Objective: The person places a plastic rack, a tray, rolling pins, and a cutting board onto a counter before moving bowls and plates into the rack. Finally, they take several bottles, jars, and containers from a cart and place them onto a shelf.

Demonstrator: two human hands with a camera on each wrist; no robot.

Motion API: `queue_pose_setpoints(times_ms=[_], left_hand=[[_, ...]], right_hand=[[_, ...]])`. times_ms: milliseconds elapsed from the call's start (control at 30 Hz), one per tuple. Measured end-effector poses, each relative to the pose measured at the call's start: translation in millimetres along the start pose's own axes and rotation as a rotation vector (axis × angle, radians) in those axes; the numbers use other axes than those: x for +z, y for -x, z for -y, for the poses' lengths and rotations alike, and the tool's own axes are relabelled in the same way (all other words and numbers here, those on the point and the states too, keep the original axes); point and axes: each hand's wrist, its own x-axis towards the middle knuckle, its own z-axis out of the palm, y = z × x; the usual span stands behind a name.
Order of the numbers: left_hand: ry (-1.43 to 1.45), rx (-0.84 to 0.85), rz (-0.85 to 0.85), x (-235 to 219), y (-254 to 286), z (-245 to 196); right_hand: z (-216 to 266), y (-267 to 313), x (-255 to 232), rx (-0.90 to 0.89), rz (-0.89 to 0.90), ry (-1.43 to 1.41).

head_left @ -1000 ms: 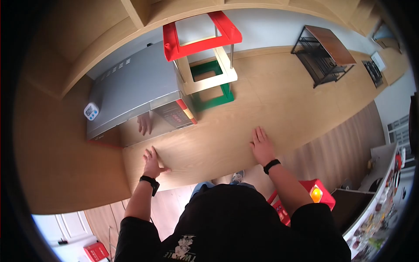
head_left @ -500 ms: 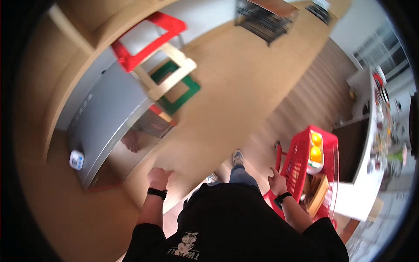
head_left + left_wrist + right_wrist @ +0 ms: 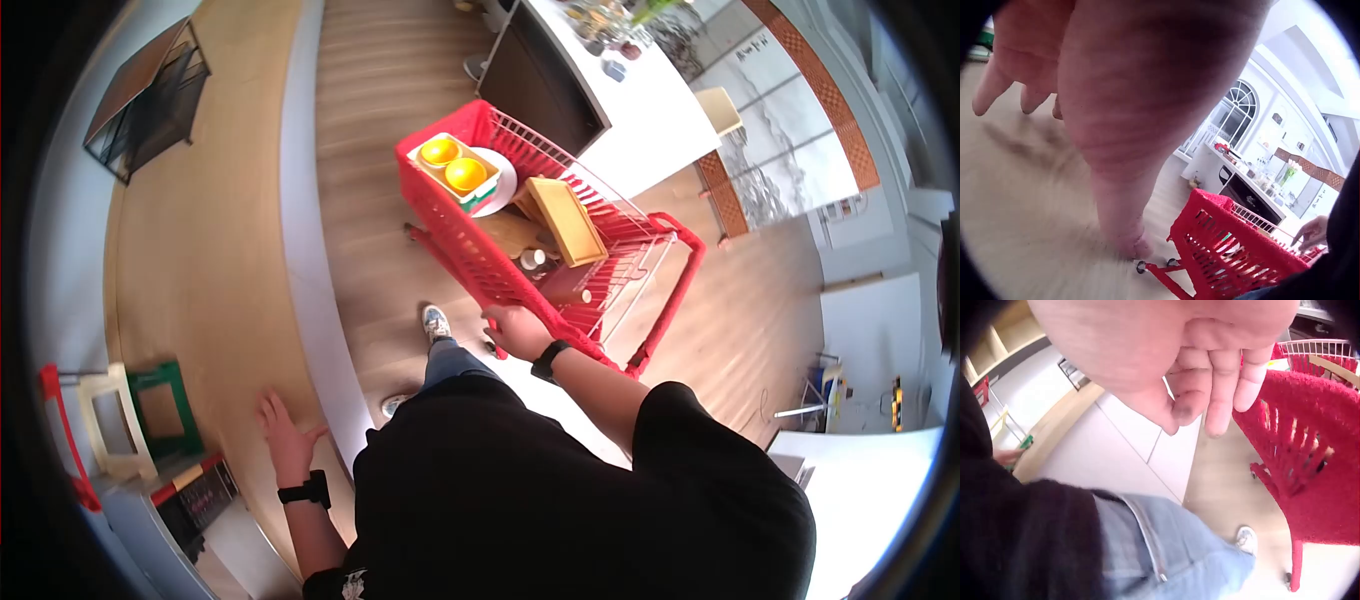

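Observation:
In the head view the left hand is spread over the wooden counter, thumb out, holding nothing; whether it touches the surface I cannot tell. The right hand is beside the near side of a red shopping cart. Its fingers hang loosely bent in the right wrist view, with nothing in them. Inside the cart are a box with orange round items, a white plate, a wooden tray and a white-capped bottle.
A red, cream and green frame rack stands by a microwave at lower left. Farther along the counter is a black-legged shelf. Beyond the cart is a white-topped island. Wood floor lies between counter and cart.
The view has swung right, bringing the cart to the middle. The right hand has left the counter and come beside the cart. The left hand has stayed over the counter, its fingers now spread.

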Motion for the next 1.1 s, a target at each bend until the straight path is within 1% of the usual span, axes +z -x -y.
queue_pose_setpoints(times_ms=[33, 67, 100, 133, 167, 200, 233, 267, 300, 333, 367, 400, 433, 467, 500, 533, 567, 700, 733, 833, 900, 933, 967, 1000, 1033, 1100], left_hand=[[0.017, 0.074, -0.01, 17, -18, 17], [0.036, 0.143, -0.022, 28, -30, 27], [0.034, 0.157, -0.016, 29, -37, 24], [0.031, 0.124, 0.016, 28, -41, 21], [0.019, 0.067, 0.042, 13, -20, 14], [0.017, 0.072, 0.045, 11, -24, 10], [0.026, 0.042, 0.063, 6, -23, 5], [0.037, 0.008, 0.081, 5, -23, 1], [0.034, 0.005, 0.083, 9, -25, 1], [0.028, 0.024, 0.061, 14, -27, 5], [0.022, 0.042, 0.038, 18, -28, 9], [0.017, 0.027, 0.036, 14, -16, 7], [0.051, 0.012, 0.043, 15, -17, 8], [0.085, -0.003, 0.049, 14, -16, 6], [0.084, -0.009, 0.045, 12, -14, 3], [0.115, -0.017, 0.045, 9, -12, 0], [0.145, -0.023, 0.047, 7, -10, -2], [0.136, -0.042, 0.045, 10, -12, 1], [0.145, -0.075, 0.052, 9, -12, -3], [0.131, -0.065, 0.058, 5, -11, -9], [0.122, -0.087, 0.066, 3, -9, -13], [0.119, -0.102, 0.072, 2, -8, -14], [0.115, -0.104, 0.071, 0, -8, -17], [0.119, -0.117, 0.078, -2, -7, -21], [0.124, -0.128, 0.083, -3, -8, -24], [0.133, -0.119, 0.067, 0, -8, -20]], right_hand=[[0, -7, -11, -0.032, -0.072, -0.053], [5, -11, -27, -0.024, -0.165, -0.072], [10, -17, -44, -0.02, -0.256, -0.088], [5, -24, -59, 0.029, -0.317, -0.116], [0, -20, -86, 0.095, -0.362, -0.157], [-23, -34, -94, 0.105, -0.467, -0.181], [-40, -43, -105, 0.204, -0.553, -0.307], [-63, -52, -120, 0.283, -0.543, -0.318], [-80, -63, -134, 0.468, -0.622, -0.413], [-126, -76, -130, 0.462, -0.736, -0.645], [-182, -93, -117, 0.543, -0.857, -0.783], [-216, -96, -120, 0.736, -0.857, -0.892], [-259, -104, -106, 0.87, -0.897, -0.975], [-289, -105, -99, 1.064, -0.808, -0.977], [-333, -107, -80, 1.127, -0.732, -0.898], [-322, -105, -84, 1.26, -0.691, -0.778], [-337, -105, -74, 1.324, -0.653, -0.769], [-457, -112, -1, 1.406, -0.638, -1.007], [-443, -114, 2, 1.423, -0.627, -0.972], [-409, -124, 12, 1.465, -0.582, -0.87], [-395, -123, 11, 1.458, -0.606, -0.896], [-368, -121, -8, 1.508, -0.609, -0.882], [-353, -121, -17, 1.558, -0.615, -0.869], [-352, -122, -16, 1.559, -0.611, -0.872], [-349, -123, -15, 1.556, -0.647, -0.913], [-344, -124, -17, 1.552, -0.681, -0.956]])
